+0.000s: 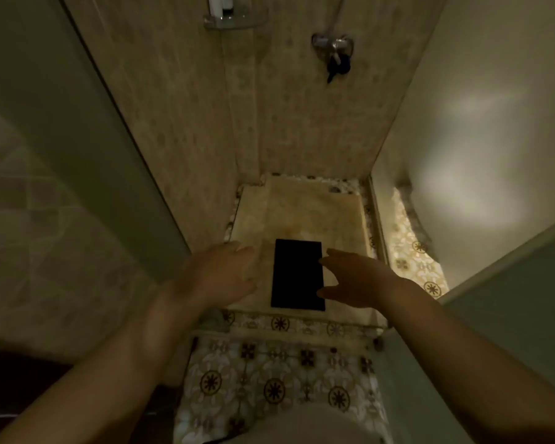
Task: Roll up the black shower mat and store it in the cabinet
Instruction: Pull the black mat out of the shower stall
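A person is standing at the edge of a shower and looking down. The black shower mat (298, 274) is lying flat on the pale shower floor (305, 209), close to the low step at the front. It is not rolled at all yet. Both arms are reaching out toward it. The left hand (226, 272) is hanging in the air to the left of the mat, with its fingers spread wide and nothing in its grip. The right hand (354, 278) is hanging by the mat's right edge, also wide open, with thumb and fingers apart like it is getting ready to take hold. It looks as if it is above the mat and not touching it, but that is hard to tell in the dim light. So the job is only just beginning. The mat is waiting to be picked up, then rolled, then carried off. No cabinet is showing here, so putting it away looks like the last and farthest part.
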The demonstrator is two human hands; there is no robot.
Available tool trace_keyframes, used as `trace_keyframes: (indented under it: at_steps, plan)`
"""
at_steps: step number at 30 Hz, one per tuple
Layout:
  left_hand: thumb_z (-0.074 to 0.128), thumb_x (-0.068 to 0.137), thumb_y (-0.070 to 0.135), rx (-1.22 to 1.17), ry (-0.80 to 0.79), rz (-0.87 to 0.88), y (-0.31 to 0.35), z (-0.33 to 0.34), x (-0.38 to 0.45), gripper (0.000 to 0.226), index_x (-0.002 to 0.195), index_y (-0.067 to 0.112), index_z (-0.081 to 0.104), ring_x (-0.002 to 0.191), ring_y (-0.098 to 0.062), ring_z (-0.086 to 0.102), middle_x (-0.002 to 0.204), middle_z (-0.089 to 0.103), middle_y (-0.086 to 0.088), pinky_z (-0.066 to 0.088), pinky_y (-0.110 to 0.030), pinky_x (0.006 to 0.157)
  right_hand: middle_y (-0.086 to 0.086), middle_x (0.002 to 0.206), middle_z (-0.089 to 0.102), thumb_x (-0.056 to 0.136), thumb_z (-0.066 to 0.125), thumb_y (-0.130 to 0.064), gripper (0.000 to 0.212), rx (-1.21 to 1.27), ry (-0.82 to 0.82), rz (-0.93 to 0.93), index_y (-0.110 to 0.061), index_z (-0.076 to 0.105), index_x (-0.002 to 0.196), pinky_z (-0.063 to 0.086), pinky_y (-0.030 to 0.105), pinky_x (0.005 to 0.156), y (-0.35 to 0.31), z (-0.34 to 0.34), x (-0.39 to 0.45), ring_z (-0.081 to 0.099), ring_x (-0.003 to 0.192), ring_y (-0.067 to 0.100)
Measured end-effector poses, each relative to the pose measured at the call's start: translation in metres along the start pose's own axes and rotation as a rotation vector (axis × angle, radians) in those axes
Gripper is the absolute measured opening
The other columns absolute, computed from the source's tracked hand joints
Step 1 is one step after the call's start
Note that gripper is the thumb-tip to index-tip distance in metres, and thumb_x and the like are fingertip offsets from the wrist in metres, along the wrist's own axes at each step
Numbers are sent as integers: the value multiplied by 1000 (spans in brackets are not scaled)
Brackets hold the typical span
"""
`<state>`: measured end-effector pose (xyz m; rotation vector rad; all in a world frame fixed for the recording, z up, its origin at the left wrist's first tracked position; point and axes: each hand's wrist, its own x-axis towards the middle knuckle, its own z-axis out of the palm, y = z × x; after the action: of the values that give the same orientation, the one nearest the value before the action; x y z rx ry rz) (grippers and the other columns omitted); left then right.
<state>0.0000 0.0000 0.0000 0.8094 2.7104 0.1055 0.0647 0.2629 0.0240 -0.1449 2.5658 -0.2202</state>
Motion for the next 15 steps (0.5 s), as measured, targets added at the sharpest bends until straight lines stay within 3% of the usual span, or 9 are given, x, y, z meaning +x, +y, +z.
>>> trace_keyframes:
  at_steps: [4, 9, 15]
  plan:
    - [50, 89, 57, -75, -51, -20, -11, 13, -6, 78, 151, 17, 25, 136, -30, 36, 153, 33, -13, 36, -42, 108, -3, 162, 6, 90, 50, -59, 78, -30, -68, 58, -25, 17, 152, 28, 36, 112, -11, 16, 13, 18, 145, 19]
    - [53, 88, 51, -192, -6, -1, -27, 21, -6, 66, 143, 17, 39, 124, -23, 47, 137, 48, -7, 43, -41, 100, -5, 161, 13, 88, 50, -60, 77, -19, -69, 44, -28, 20, 151, 36, 37, 106, -19, 31, 36, 26, 142, 19]
    - [52, 89, 54, -195, -19, -24, -33, 22, 16, 72, 148, 18, 32, 133, -23, 39, 147, 41, -6, 37, -41, 106, -5, 161, 9, 87, 47, -66, 81, -36, -116, 26, -30, 16, 152, 29, 39, 112, -8, 36, 78, 19, 145, 19]
